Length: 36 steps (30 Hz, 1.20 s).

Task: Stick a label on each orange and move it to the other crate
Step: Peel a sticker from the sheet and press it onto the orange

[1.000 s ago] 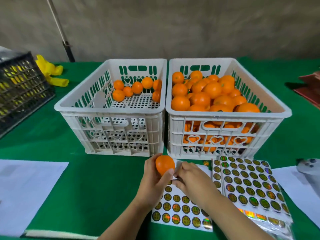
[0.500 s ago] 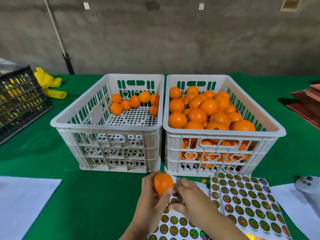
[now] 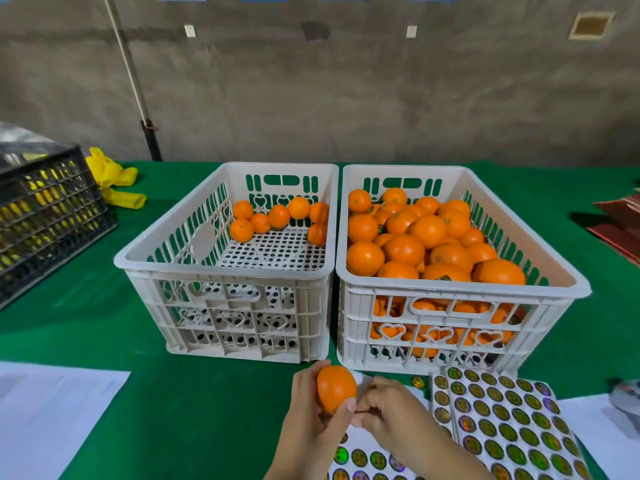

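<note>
Left hand grasps one orange, held up in front of the two white crates, just above the near sticker sheet. Right hand sits against the orange's right side with fingers curled; whether a label is pinched between them cannot be told (the fingertips are hidden behind the fruit). Judged step: applying a label to this orange. Progress: the left crate holds only a handful of oranges along its far wall, floor mostly bare; the right crate is heaped to the rim. A few dark labels show on fruit in the right crate, so which crate is the source cannot be settled from this view. Either way most of the work appears to remain. A second sticker sheet lies to the right, nearly full. Surface: green cloth over a table, white paper at near left, a black crate and yellow gloves at far left. Room: bare grey concrete wall behind, a pole leaning against it
</note>
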Available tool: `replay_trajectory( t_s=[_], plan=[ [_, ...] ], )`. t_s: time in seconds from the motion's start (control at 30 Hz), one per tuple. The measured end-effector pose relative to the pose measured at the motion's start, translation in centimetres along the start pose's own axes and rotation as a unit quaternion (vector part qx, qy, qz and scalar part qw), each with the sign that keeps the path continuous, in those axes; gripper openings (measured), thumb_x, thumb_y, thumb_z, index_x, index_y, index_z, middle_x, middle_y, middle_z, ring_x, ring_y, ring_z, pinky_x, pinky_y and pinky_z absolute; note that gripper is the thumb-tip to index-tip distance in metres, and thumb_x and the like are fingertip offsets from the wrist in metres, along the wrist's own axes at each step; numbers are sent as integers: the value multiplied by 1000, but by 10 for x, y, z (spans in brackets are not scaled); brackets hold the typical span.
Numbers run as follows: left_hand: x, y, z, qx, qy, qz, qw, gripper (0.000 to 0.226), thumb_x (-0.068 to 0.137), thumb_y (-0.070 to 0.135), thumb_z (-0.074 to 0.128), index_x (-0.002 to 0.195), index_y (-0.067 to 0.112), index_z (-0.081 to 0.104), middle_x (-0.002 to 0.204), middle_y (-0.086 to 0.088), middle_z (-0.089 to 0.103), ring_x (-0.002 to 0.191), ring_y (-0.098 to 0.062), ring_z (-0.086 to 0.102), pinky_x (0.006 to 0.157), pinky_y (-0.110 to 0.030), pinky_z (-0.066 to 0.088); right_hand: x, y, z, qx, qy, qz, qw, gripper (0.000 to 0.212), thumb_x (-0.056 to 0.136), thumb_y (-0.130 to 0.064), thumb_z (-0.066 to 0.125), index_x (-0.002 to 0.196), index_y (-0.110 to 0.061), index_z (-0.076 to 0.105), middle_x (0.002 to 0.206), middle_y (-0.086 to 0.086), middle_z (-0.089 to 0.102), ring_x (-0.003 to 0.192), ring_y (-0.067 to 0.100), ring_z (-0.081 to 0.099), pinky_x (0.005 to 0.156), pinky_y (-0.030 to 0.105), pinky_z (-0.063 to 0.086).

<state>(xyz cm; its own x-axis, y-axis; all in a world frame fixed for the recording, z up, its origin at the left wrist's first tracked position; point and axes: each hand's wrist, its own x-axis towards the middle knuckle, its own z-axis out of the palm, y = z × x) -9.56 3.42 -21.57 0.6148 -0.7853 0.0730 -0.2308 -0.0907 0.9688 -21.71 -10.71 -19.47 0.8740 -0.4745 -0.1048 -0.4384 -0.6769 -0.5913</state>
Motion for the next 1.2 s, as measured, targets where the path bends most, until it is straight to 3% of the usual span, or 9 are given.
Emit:
replay_trajectory(
  t_s=[0.13, 0.23, 0.33, 0.53, 0.7, 0.77, 0.9, 1.03, 1.2],
  plan=[
    [-1, -1, -1, 3, -1, 1, 1000, 73, 79, 74, 71, 140, 48, 40, 135, 13, 48, 105, -10, 68, 81, -29, 60, 1, 0, -3, 28, -20, 13, 999, 35, 91, -34, 74, 64, -54, 63, 89, -38, 52, 86, -10, 47, 72, 8, 34],
    [-1, -1, -1, 2, -2, 3, 1000, 73, 79, 74, 71, 140, 49, 39, 136, 16, 46, 105, -8, 68, 81, -29, 61, 1, -1, -4, 39, -15, 33, 999, 35, 90, -33, 75, 62, -49, 62, 92, -32, 55, 84, -5, 51, 70, 11, 37],
    [1, -1, -1, 0, -3, 4, 1000, 78, 76, 80, 71, 140, 49, 39, 136, 13, 46, 103, -8, 69, 79, -29, 61, 1, -4, -5, 34, -9, 36, 999, 31, 92, -34, 74, 65, -39, 60, 89, -17, 54, 82, 1, 52, 69, 13, 36],
    [1, -2, 0, -3, -3, 5, 1000, 87, 72, 87, 69, 142, 46, 39, 137, 12, 45, 107, -8, 68, 83, -32, 61, 2, -7, -3, 14, -1, 38, 999, 22, 96, -35, 67, 74, -35, 65, 90, -22, 53, 96, 8, 53, 83, 24, 44],
    [0, -1, -1, 5, -4, 7, 1000, 77, 77, 80, 68, 141, 49, 37, 135, 23, 43, 111, -1, 65, 83, -24, 58, 2, -7, -5, 2, 41, 37, 998, 22, 92, -19, 62, 74, -34, 65, 76, -20, 56, 73, -1, 56, 64, 14, 44],
    [0, -1, 0, 2, -5, 8, 1000, 74, 78, 78, 68, 140, 52, 37, 133, 27, 42, 111, 0, 64, 83, -23, 58, 2, -8, -6, -6, 35, 24, 999, 7, 91, -32, 65, 84, -31, 64, 85, -17, 55, 78, -1, 54, 67, 13, 41],
    [1, -2, 1, -3, -1, 12, 1000, 70, 79, 76, 69, 137, 57, 36, 131, 31, 42, 113, 2, 63, 85, -25, 59, 3, -7, -5, -41, -15, -1, 999, 28, 86, -50, 71, 97, -27, 59, 97, -8, 46, 94, 15, 48, 85, 33, 47],
    [1, -3, 1, -8, 0, 12, 1000, 68, 79, 79, 69, 136, 60, 36, 131, 30, 43, 112, -3, 65, 84, -28, 61, 3, -7, -4, -2, 10, 2, 1000, 23, 88, -40, 75, 89, -31, 54, 95, -9, 46, 91, 13, 48, 82, 29, 47],
    [0, -3, 1, -8, 5, 15, 1000, 65, 81, 76, 69, 136, 58, 38, 130, 28, 45, 115, -6, 63, 86, -28, 60, -1, -7, -6, -93, -4, -49, 994, 26, 97, -44, 62, 111, -23, 67, 104, -7, 49, 99, 15, 49, 88, 33, 48]
  ],
)
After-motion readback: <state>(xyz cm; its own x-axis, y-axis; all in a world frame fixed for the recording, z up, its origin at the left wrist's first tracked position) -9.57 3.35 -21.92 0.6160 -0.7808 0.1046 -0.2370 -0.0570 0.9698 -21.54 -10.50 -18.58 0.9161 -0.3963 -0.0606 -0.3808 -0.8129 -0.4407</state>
